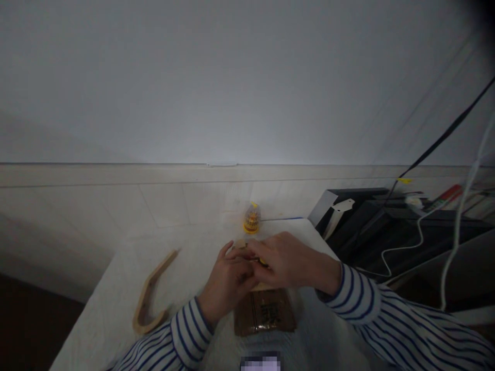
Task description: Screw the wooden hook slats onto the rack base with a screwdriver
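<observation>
My left hand (232, 278) and my right hand (286, 260) meet over the middle of the table, their fingers bent and pressed together. A small yellow thing (263, 261) shows between the right fingers, mostly covered; I cannot make out its kind. Pale wood (263, 286) peeks out beneath the hands. Nearer to me lies a brown package (265, 312) with dark printed characters and a shiny surface. Just beyond the fingers stands a small clear container (252, 219) with yellow at its base and top. To the left rests a J-shaped wooden piece (144, 301).
The white-covered table (116, 288) stands against a pale wall. At its right are dark panels (371, 221), a white bracket (340, 210), a red-and-white object (448, 196) and a hanging white cable (458, 226). A dark strap (444, 136) slants down from the right.
</observation>
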Available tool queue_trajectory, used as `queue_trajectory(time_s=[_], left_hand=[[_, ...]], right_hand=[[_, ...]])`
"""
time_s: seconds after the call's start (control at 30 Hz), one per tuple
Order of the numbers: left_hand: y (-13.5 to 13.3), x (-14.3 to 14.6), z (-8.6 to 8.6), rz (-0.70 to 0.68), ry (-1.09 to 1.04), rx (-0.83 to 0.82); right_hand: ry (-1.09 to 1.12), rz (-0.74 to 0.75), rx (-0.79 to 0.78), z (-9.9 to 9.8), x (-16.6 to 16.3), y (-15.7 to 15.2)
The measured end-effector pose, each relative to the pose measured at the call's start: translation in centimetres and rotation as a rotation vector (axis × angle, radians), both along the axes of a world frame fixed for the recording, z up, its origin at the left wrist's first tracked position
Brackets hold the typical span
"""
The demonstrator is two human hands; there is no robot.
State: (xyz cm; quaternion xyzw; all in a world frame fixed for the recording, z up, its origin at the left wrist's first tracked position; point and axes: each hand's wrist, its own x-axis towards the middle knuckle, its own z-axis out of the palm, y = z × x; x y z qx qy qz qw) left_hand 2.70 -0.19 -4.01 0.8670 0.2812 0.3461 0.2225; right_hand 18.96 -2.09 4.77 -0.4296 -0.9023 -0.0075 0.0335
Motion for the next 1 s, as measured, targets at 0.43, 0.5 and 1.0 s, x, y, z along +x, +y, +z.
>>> queue_trajectory(time_s=[0.43, 0.5, 1.0], left_hand=[[0.0, -0.3, 0.5, -0.032, 0.068, -0.040], [0.1, -0.3, 0.6, -0.044, 0.074, -0.047], [-0.1, -0.5, 1.2, -0.100, 0.079, -0.091]], right_hand=[[-0.023, 0.003, 0.050, -1.6, -0.6, 0.3], [-0.026, -0.039, 0.060, -1.7, -0.8, 0.0], [-0.047, -0.249, 0.094, -1.8, -2.1, -1.4]])
